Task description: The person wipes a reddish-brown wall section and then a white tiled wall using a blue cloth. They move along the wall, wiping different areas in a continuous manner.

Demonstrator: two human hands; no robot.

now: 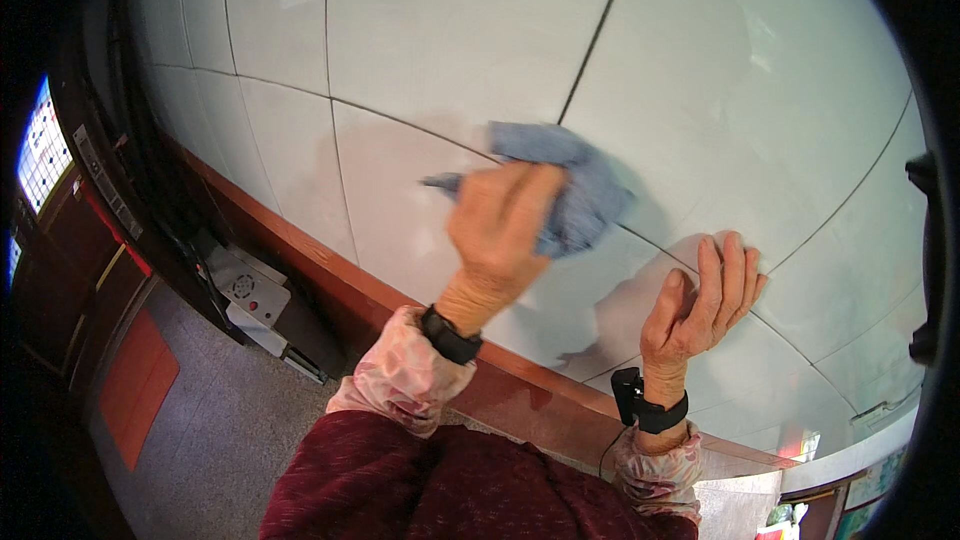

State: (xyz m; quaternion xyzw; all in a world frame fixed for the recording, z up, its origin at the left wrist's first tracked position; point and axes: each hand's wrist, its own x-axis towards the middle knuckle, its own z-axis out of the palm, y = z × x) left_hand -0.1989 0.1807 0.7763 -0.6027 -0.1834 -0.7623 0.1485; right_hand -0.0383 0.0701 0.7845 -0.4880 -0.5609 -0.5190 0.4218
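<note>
A blue-grey cloth [589, 199], blurred and crumpled, lies against the white wall tiles [442, 30] near a crossing of dark joints. My left hand [506, 221] grips it, the fingers bent over its near side, and a loose corner of cloth sticks out to the left. Lower right, my right hand [701, 307] rests near the same tiles with its fingers spread and nothing in it; its fingertips seem to touch the wall. Both wrists wear black bands, below patterned pink cuffs.
A reddish-brown ledge [375, 289] runs along the wall's foot. At left, a grey and black box-like appliance [259, 300] with a round grille stands by a dark frame with cables. Beyond it are a wooden door [60, 270] and a red mat [139, 390] on the floor.
</note>
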